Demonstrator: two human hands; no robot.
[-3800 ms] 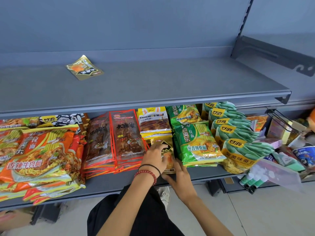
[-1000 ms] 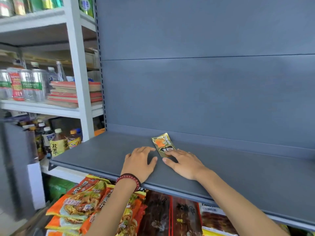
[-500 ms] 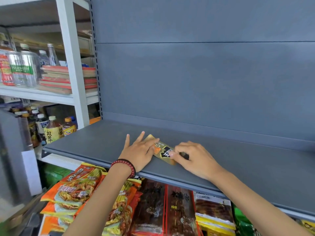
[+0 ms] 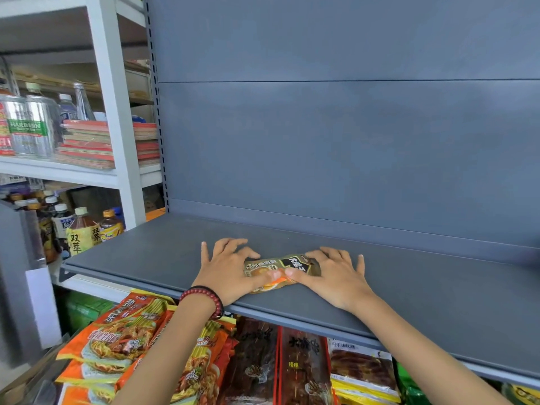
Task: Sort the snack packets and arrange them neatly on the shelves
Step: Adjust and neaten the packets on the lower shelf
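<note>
Gold packet (image 4: 293,265) is pinched near the front edge of the shelf (image 4: 438,290) by left hand (image 4: 229,271) and right hand (image 4: 336,276), thumbs meeting on it, other fingers splayed flat.

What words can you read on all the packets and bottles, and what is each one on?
"HARBIN": green label on the silver cans, left shelf.
"双萃": yellow label of the tea bottle.
"香辣牛肉面": orange noodle packet, faint.
Too blurred to read: the gold packet held by the left hand and right hand, and the dark red packets.
</note>
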